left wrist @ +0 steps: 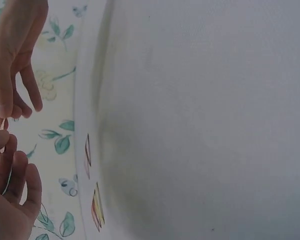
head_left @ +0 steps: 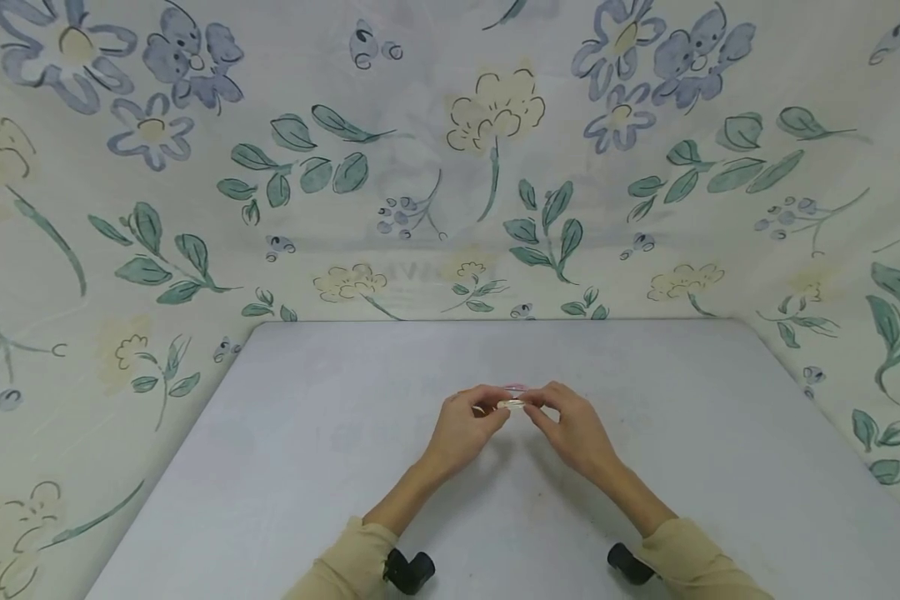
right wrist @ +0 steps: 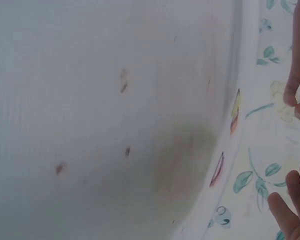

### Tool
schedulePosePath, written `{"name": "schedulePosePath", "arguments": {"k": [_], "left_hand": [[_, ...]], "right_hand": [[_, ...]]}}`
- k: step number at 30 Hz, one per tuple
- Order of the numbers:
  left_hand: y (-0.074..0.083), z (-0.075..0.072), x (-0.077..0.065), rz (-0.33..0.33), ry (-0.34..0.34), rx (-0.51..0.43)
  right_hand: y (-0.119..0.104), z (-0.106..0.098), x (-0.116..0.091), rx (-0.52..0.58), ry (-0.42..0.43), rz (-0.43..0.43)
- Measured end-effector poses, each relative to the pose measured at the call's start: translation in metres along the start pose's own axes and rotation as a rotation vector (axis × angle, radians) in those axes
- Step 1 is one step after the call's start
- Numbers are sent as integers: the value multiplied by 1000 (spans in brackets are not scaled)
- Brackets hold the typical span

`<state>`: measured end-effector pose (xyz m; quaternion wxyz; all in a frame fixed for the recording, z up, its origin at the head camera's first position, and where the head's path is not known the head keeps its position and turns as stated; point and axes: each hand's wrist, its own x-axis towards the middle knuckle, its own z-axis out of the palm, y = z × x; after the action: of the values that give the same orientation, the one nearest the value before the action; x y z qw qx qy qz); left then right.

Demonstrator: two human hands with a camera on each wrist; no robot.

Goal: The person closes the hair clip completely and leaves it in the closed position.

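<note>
A small pale band [head_left: 512, 404] is held between both hands, pinched at its left end by my left hand [head_left: 465, 423] and at its right by my right hand [head_left: 576, 425]. Fingertips cover most of it. In the left wrist view, the left hand [left wrist: 12, 205] is lower and the right hand [left wrist: 17, 60] above, their fingertips nearly meeting. A thin pale strand [left wrist: 8, 181] shows by the left fingers. The right wrist view catches only part of the right hand [right wrist: 292, 205]. Just beyond the hands lies a thin pink loop [head_left: 516, 387].
Near the far edge of the white table [head_left: 330, 392], thin coloured loops lie flat, one dark red [left wrist: 88, 152] and one yellow and red [left wrist: 97, 209]. A floral cloth [head_left: 420, 167] rises behind and beside the table. Black wrist cameras [head_left: 411, 572] sit at both sleeves.
</note>
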<state>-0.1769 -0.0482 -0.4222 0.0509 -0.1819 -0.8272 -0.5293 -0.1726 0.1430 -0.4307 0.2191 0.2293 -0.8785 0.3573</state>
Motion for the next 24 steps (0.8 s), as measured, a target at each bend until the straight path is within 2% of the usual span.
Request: {"name": "schedulePosePath", "arguments": {"k": [5,8,16,24], "left_hand": [[2,1,6,105,-12,167],[1,3,11,126,-21,188],[-2,10,25,61,-47,119],[-4,12,30,16,-75,88]], "right_hand": [[7,-2,4,-35,20,-42],[10,-3,6,-22,9,-29],[15,-5,9,-49,-24,19],[18,-5,12,-121,-68,44]]}}
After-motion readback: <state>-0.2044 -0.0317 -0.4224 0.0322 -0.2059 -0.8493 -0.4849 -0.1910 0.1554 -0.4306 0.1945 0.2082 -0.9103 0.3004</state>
